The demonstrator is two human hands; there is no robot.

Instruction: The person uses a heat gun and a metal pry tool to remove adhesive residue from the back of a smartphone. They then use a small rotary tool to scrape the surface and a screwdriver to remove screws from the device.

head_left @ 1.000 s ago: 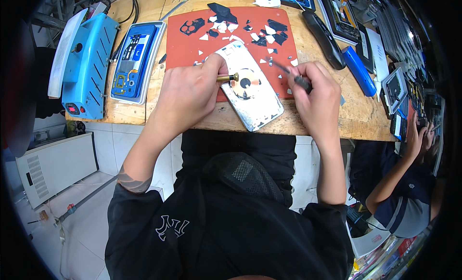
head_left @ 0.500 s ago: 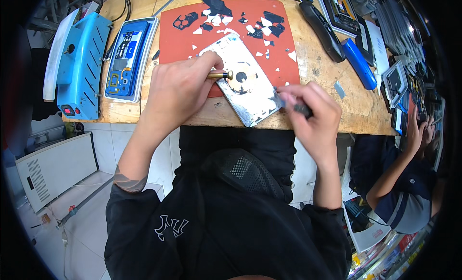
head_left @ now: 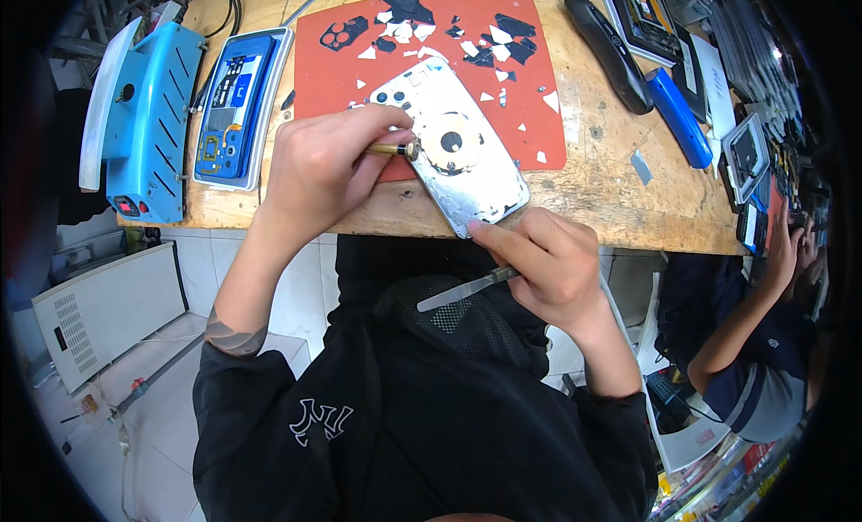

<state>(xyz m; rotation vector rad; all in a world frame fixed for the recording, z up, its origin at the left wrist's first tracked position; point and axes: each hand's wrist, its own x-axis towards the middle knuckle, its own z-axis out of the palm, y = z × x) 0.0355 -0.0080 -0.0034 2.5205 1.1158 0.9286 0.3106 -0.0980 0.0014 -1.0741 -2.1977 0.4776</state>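
A white-silver smartphone (head_left: 485, 185), its back facing up, lies aslant over the front edge of a red mat. A round pale ring with a dark centre marks its middle, and dark smudges cover the lower part. My left hand (head_left: 328, 167) is closed round a thin brass-coloured rod-shaped tool (head_left: 391, 149), its rounded end over the phone's left edge. My right hand (head_left: 557, 262) grips a metal spatula (head_left: 458, 291), whose flat blade points left, away from the phone. A fingertip of that hand touches the phone's near corner.
Black and white shards (head_left: 503, 51) lie about the red mat (head_left: 332, 82). To the left stand an opened blue phone (head_left: 238, 109) in a white tray and a light-blue device (head_left: 157, 118). A black handheld tool (head_left: 611, 60) and a blue cylinder (head_left: 678, 118) lie right. Another person's arm (head_left: 741, 320) shows far right.
My right hand has moved from the phone's right edge to its near corner, and the spatula has swung to point left. My left hand has shifted slightly left with the rod, uncovering the camera lenses.
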